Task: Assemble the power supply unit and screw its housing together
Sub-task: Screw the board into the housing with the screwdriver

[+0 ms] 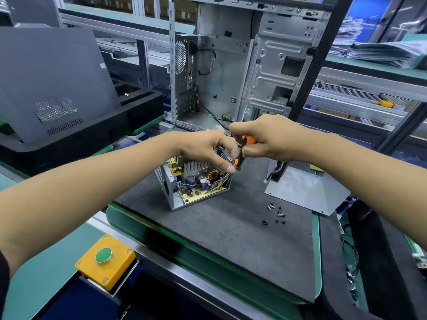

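Observation:
The open power supply unit (pixel 191 183) stands on the dark mat (pixel 231 239) with its circuit board and coils exposed. My right hand (pixel 265 137) grips an orange and black screwdriver (pixel 241 150) that points down at the unit's far right corner. My left hand (pixel 208 146) reaches over the unit's top edge, and its fingertips pinch at the screwdriver's lower end; what they hold is hidden. The grey housing cover (pixel 305 188) lies to the right on the mat. Several loose screws (pixel 276 214) lie in front of it.
An open computer case (pixel 231 65) stands behind the unit. A grey side panel (pixel 53 84) leans at the left on black foam. A yellow box with a green button (pixel 106 259) sits at the bench's front edge. Cables trail along the right edge (pixel 351 262).

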Motion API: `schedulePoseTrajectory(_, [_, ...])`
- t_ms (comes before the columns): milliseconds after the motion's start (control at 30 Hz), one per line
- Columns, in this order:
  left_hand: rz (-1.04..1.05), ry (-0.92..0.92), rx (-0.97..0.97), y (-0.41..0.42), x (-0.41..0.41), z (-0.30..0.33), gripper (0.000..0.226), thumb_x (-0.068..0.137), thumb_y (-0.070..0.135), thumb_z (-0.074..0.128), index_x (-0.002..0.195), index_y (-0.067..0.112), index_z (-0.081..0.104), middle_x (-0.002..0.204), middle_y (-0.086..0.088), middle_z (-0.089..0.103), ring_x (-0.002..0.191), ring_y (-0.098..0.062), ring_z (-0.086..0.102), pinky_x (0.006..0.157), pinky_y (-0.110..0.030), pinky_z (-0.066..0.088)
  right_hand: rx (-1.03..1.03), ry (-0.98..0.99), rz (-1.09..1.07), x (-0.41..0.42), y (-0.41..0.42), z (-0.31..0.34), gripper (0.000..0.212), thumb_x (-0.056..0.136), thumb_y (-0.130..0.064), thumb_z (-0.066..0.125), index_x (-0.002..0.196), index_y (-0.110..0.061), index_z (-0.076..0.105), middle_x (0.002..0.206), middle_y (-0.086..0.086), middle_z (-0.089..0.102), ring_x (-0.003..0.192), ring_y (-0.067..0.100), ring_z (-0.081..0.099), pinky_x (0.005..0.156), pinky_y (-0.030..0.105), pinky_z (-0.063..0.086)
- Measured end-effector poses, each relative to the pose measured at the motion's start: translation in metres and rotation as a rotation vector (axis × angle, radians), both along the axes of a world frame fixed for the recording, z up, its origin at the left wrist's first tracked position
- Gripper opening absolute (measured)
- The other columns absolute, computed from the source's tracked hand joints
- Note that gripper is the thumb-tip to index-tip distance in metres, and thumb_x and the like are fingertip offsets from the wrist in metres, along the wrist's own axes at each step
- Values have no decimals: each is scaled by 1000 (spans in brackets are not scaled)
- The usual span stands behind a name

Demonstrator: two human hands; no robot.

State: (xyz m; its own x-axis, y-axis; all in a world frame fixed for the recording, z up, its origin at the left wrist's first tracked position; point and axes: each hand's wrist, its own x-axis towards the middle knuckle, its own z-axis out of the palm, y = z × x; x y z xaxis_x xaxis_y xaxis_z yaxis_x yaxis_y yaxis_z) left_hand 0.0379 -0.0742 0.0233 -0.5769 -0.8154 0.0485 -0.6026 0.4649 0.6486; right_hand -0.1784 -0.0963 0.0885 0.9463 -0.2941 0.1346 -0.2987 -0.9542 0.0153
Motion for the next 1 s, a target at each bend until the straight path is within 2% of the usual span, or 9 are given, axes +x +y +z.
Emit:
schedulePoseTrajectory(100, [18,32,-16,4,0,2,28,84,32,85,105,17,77,105,13,72,104,-3,64,91,-9,42,-54,2,-22,4,2,-1,16,78,-48,45,87,-35,41,56,-4,47,56,7,48,52,33,30])
schedulePoseTrajectory(233, [60,194,-57,8,-8,3,37,75,22,92,103,6,74,101,-4,77,99,-16,72,92,-24,52,-90,9,-77,9,4,1,20,83,-36,58,84,-36,38,54,-4,44,52,8,44,51,33,27])
schedulePoseTrajectory(400, [71,220,-51,10,-10,0,37,77,17,91,99,-3,69,98,-5,77,100,-33,69,96,-47,53,-185,91,16,7,9,12,27,77,-43,50,96,-40,31,65,-7,52,54,9,47,47,30,28])
schedulePoseTrajectory(500, [38,249,-7,11,-6,0,41,80,15,87,114,3,66,102,-5,77,102,-41,65,99,-53,49,-211,160,84,10,8,19,34,81,-31,57,109,-41,41,80,-12,58,65,17,52,50,30,32])
schedulePoseTrajectory(600, [36,252,-1,12,-8,3,49,80,20,87,120,8,62,103,-21,69,98,-38,64,96,-47,50,-206,187,44,14,7,21,38,83,-30,58,118,-43,53,66,-8,53,59,13,49,51,31,28])
schedulePoseTrajectory(733, [42,273,-23,11,-11,4,35,73,26,91,98,21,68,88,4,65,89,-14,60,84,-33,50,-272,152,-9,13,10,19,30,81,-41,52,109,-35,61,57,-9,44,54,7,42,48,28,21])
schedulePoseTrajectory(800, [68,302,-13,9,-10,1,36,72,23,93,100,29,70,91,-2,68,92,-18,62,85,-34,52,-289,186,-14,12,12,20,29,83,-38,55,112,-36,54,63,-9,47,55,10,44,48,28,23])
schedulePoseTrajectory(900, [88,334,5,6,-6,-2,43,77,19,91,112,4,69,103,-17,73,102,-28,68,93,-35,55,-300,236,60,13,15,26,35,86,-30,60,111,-40,39,89,-13,46,60,9,40,49,28,24])
schedulePoseTrajectory(1000, [42,272,32,6,-5,0,32,85,16,86,111,5,72,105,3,78,110,-14,70,92,-17,50,-239,299,125,14,17,31,39,86,-24,62,94,-45,30,94,-13,50,70,14,41,54,32,30])
